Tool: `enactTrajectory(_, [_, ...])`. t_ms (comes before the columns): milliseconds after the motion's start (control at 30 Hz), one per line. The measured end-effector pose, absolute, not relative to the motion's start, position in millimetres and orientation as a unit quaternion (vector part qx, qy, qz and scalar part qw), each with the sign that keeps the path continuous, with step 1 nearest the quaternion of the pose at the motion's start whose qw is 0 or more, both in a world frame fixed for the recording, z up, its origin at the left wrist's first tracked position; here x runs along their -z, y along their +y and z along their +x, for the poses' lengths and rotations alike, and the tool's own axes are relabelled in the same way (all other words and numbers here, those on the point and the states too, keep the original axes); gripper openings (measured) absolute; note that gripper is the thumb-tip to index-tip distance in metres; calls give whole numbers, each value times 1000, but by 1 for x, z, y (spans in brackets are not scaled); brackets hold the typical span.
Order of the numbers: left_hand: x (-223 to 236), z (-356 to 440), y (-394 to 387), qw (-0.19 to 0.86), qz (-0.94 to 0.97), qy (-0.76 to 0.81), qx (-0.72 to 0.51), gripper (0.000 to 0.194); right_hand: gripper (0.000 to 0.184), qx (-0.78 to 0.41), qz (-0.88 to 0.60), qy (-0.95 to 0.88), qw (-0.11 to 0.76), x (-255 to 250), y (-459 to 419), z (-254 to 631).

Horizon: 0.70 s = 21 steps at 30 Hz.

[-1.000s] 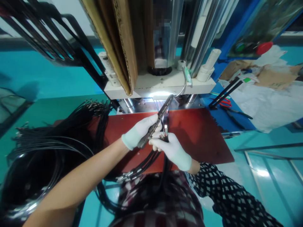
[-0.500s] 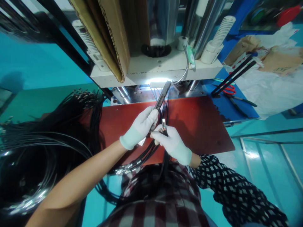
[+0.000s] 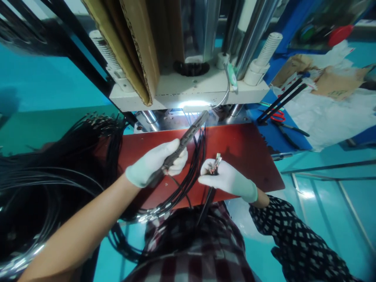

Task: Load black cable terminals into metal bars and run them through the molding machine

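Observation:
My left hand (image 3: 160,159), in a white glove, is closed around a long dark grey bar (image 3: 189,135) with notches along it. The bar slants up and right, its far end near the lit front edge of the press. To the right, my gloved right hand (image 3: 227,178) grips a bunch of black cables (image 3: 209,199). Their metal and coppery ends (image 3: 215,166) stick up past the fingers. Between the hands, more black cables (image 3: 188,172) run from under the press across the red-brown board (image 3: 241,156) toward my lap.
A white press plate (image 3: 176,94) with a bright lamp stands ahead, cardboard (image 3: 141,51) leaning on it. Heaps of black cable (image 3: 58,156) lie to the left. Pliers (image 3: 293,131) and red-handled scissors (image 3: 277,115) rest on the blue surface at right, beside plastic bags (image 3: 331,113).
My hands have moved apart. The left has shifted left and slightly down with the bar; the right has moved right and down with the cable bunch.

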<state>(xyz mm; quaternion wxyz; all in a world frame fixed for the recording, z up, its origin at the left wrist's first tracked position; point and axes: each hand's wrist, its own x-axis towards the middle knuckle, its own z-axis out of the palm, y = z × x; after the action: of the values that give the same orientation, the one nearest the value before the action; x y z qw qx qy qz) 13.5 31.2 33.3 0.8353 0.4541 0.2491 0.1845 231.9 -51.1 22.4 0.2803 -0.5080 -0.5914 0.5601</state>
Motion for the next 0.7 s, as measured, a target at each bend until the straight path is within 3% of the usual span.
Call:
enactTrajectory(167, [-53, 3, 32, 897, 372, 158, -177, 43, 23, -637, -482, -480, 363, -11, -58, 236])
enactTrajectory(267, [-61, 4, 29, 878, 401, 175, -192, 43, 30, -650, -438, -490, 381, -12, -59, 235])
enactTrajectory(500, [-46, 4, 29, 830, 467, 228, -200, 44, 25, -637, -408, -467, 457, -29, -63, 224])
enactTrajectory(700, [-31, 10, 25, 765, 549, 258, -215, 42, 10, -688, -400, -367, 481, -25, -60, 202])
